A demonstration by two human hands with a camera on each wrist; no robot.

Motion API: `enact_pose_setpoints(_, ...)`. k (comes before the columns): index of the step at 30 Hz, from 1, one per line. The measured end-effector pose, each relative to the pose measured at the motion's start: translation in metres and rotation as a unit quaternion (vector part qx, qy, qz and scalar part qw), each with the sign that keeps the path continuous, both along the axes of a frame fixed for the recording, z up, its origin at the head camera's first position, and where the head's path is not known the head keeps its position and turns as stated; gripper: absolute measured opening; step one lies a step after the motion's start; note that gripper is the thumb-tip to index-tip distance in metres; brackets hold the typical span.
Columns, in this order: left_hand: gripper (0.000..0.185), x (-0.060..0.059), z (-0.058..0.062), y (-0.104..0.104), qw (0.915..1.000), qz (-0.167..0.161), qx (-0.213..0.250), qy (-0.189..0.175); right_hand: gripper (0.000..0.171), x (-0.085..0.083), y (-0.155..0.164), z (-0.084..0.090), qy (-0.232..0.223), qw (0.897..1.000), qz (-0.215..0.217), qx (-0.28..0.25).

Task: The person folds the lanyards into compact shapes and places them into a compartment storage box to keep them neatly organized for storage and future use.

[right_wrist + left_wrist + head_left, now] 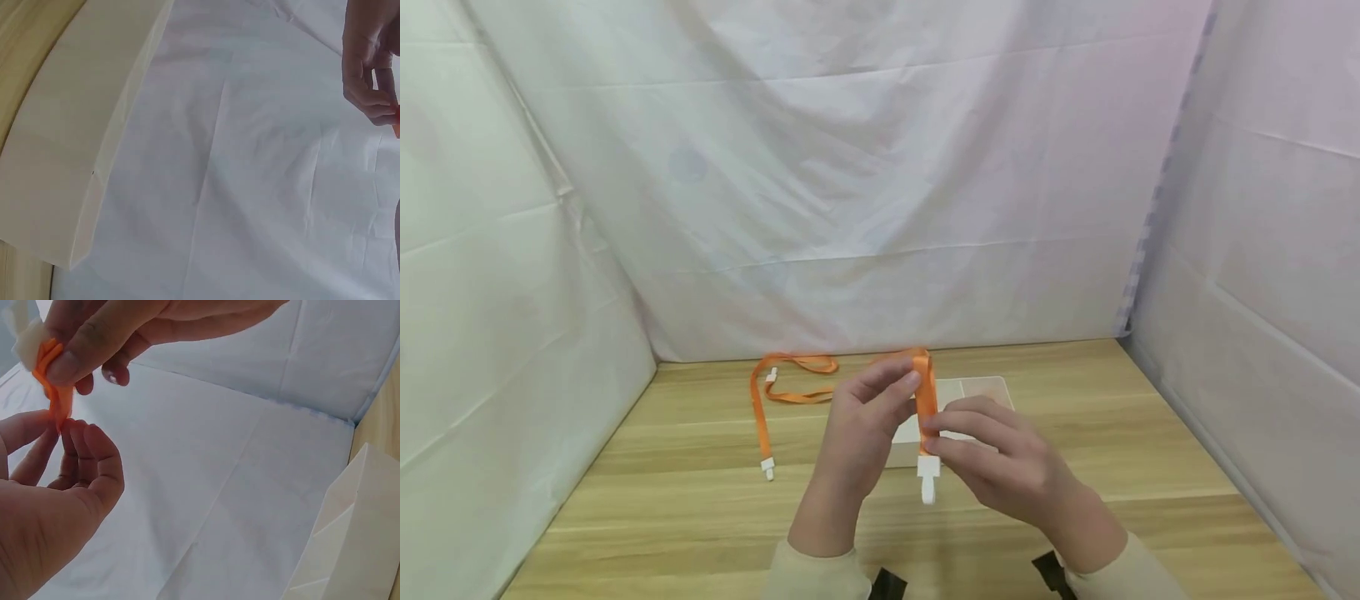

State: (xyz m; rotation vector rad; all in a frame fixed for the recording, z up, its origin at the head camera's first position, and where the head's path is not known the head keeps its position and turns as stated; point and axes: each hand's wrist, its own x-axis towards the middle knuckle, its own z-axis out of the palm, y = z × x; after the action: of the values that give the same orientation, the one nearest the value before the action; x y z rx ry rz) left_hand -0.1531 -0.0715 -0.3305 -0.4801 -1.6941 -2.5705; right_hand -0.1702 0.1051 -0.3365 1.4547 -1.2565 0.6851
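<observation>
An orange lanyard (926, 398), folded into an upright strip, is held between both hands above the table. My left hand (859, 427) pinches its upper part between thumb and fingers. Lower down, just above the white clip (928, 478), the fingers of my right hand (1003, 450) grip the strap. The clip hangs below, pointing down. In the left wrist view, the left hand (59, 506) pinches the orange strap (59, 400), and the right hand (119, 331) holds it by the white clip (31, 345). Only a bit of orange shows at the right wrist view's edge.
Behind the hands stands a white compartment box (988, 387), partly hidden by them. More orange lanyard straps (760, 417) with white clips (767, 468) lie looped on the wooden table (662, 517). White cloth (887, 183) hangs around the back and sides.
</observation>
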Motion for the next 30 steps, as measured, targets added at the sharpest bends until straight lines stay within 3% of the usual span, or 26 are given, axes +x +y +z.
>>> enact_pose_setpoints(4, 0.025, 0.001, -0.002, -0.001, 0.9995, -0.001, -0.015, 0.029, 0.012, 0.001, 0.003, 0.002, -0.020, 1.000, 0.014, 0.002)
enact_pose_setpoints(6, 0.016, 0.001, -0.004, 0.001, 0.9982, 0.008, -0.028, 0.053, 0.012, 0.001, 0.004, 0.002, -0.052, 0.998, 0.038, -0.001)
enact_pose_setpoints(8, 0.013, 0.002, -0.006, 0.002, 0.9954, 0.025, -0.053, 0.075, 0.011, 0.003, 0.005, 0.001, -0.108, 0.992, 0.066, -0.011)
enact_pose_setpoints(10, 0.020, 0.003, -0.010, 0.002, 0.9909, 0.041, -0.080, 0.100, 0.011, 0.005, 0.005, -0.003, -0.191, 0.978, 0.083, -0.034)
enact_pose_setpoints(13, 0.023, 0.005, -0.015, 0.003, 0.9836, 0.044, -0.106, 0.139, 0.004, 0.011, 0.005, -0.006, -0.329, 0.937, 0.096, -0.071)
enact_pose_setpoints(17, 0.020, 0.007, -0.020, 0.006, 0.9764, 0.042, -0.113, 0.179, 0.018, 0.023, 0.006, -0.001, -0.495, 0.861, 0.063, -0.100)
enact_pose_setpoints(22, 0.018, 0.007, -0.022, 0.005, 0.9718, 0.063, -0.128, 0.188, 0.010, 0.033, 0.007, 0.012, -0.640, 0.759, -0.059, -0.107)
enact_pose_setpoints(24, 0.015, 0.007, -0.022, 0.002, 0.9696, 0.067, -0.142, 0.188, 0.019, 0.034, 0.008, 0.016, -0.673, 0.728, -0.092, -0.097)
enact_pose_setpoints(26, 0.013, 0.006, -0.021, -0.002, 0.9665, 0.065, -0.161, 0.189, 0.025, 0.032, 0.009, 0.018, -0.694, 0.708, -0.104, -0.076)
enact_pose_setpoints(30, 0.010, 0.003, -0.019, -0.007, 0.9645, 0.052, -0.188, 0.178, 0.030, 0.027, 0.014, 0.022, -0.719, 0.686, -0.115, -0.019)
